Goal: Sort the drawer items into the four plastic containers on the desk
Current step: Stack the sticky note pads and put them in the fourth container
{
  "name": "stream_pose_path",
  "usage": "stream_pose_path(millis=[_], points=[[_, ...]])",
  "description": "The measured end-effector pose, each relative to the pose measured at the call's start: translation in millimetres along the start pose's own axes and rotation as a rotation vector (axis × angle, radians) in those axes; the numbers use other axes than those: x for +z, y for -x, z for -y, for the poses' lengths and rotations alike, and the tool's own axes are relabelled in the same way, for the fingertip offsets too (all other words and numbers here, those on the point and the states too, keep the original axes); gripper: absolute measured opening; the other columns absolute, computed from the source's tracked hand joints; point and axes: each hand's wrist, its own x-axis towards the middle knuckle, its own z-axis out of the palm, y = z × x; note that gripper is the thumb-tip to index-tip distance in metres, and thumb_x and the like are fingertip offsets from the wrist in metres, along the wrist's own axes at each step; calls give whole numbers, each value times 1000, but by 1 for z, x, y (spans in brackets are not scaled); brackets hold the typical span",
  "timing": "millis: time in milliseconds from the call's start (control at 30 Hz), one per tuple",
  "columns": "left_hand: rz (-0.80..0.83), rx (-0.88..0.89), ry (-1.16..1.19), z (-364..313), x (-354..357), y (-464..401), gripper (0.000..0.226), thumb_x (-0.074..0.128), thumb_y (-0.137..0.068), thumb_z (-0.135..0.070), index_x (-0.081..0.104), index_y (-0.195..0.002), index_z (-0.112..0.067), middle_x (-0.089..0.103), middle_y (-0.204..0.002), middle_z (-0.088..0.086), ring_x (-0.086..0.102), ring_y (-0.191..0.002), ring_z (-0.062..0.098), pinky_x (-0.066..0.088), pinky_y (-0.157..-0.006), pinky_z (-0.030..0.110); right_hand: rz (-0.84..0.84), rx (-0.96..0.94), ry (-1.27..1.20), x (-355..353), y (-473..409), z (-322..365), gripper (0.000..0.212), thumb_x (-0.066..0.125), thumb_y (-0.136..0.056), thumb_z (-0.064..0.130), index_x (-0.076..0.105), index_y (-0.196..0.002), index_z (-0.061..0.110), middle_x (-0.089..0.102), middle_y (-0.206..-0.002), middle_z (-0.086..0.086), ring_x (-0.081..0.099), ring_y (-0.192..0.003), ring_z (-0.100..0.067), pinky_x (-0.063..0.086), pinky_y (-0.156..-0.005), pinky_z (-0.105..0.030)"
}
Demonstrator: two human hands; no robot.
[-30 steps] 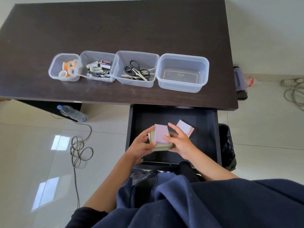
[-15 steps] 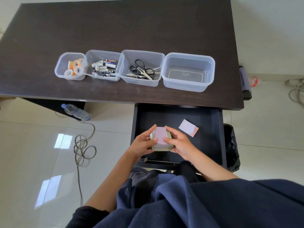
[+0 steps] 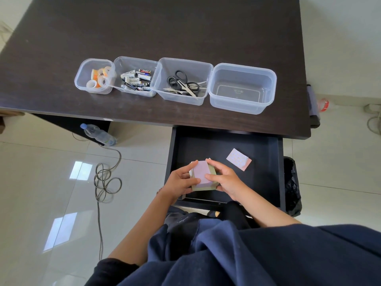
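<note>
Both hands, my left hand and right hand, clamp the stacked lilac-and-olive paper notepads at lower centre; the uneven stack risks slipping apart when lifted.

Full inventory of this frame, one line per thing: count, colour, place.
desk: 1, dark brown, top of view
containers: 4, clear plastic, in a row on the desk; the rightmost is empty
tape rolls: several, white and orange, leftmost container
batteries: many, mixed colours, second container
scissors: at least 1 pair, black handles, third container
drawer: 1, black, pulled open under the desk
note pad stack: 1, lilac on olive, held over the drawer
loose pad: 1, pink, dotted, drawer floor at right
water bottle: 1, clear, floor under the desk
cable: 1, grey, coiled on the floor
bin bag: 1, black, right of the drawer
left hand, right hand: 2, both gripping the stack
</note>
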Motion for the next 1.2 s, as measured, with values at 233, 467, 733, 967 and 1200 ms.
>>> stream_pose_path(millis=[233, 467, 733, 967, 1200], points=[[-73, -11, -32, 6, -3, 0, 56, 69, -83, -1, 57, -130, -30, 59, -111, 3, 60, -97, 29, 54, -81, 46, -529, -181, 326, -28, -13, -1, 32, 67, -84, 23, 64, -115, 24, 58, -121, 5, 53, -113, -16, 42, -90, -28], [-155, -66, 35, 22, 0, 12, 56, 68, -82, 0, 59, -127, -32, 63, -107, 6, 60, -92, 29, 46, -69, 36, -539, -140, 943, -67, -43, -25, 38, 70, -79, 16, 66, -116, 19, 52, -135, -1, 48, -119, -29, 36, -102, -43], [-158, -48, 40, 21, -2, 11, 52, 68, -82, 0, 61, -122, -33, 64, -100, 3, 59, -87, 24, 48, -80, 41, -573, -171, 990, -77, -38, -34, 32, 68, -78, 6, 69, -106, 19, 52, -124, 4, 45, -104, -30, 44, -86, -40], [-173, -45, 36, 21, 3, 10, 50, 66, -84, 0, 60, -120, -35, 61, -104, 3, 62, -90, 21, 54, -87, 46, -607, -210, 464, -62, -26, -23, 14, 69, -77, 18, 70, -91, 17, 62, -100, -1, 58, -89, -20, 45, -70, -24], [-167, -28, 14, 21, 22, -2, 51, 68, -83, 0, 60, -121, -32, 58, -109, 6, 61, -94, 23, 55, -84, 46, -441, -47, -30, -44, -5, 1, 14, 53, -95, 23, 61, -102, 14, 65, -109, -9, 65, -98, -27, 59, -77, -41]])
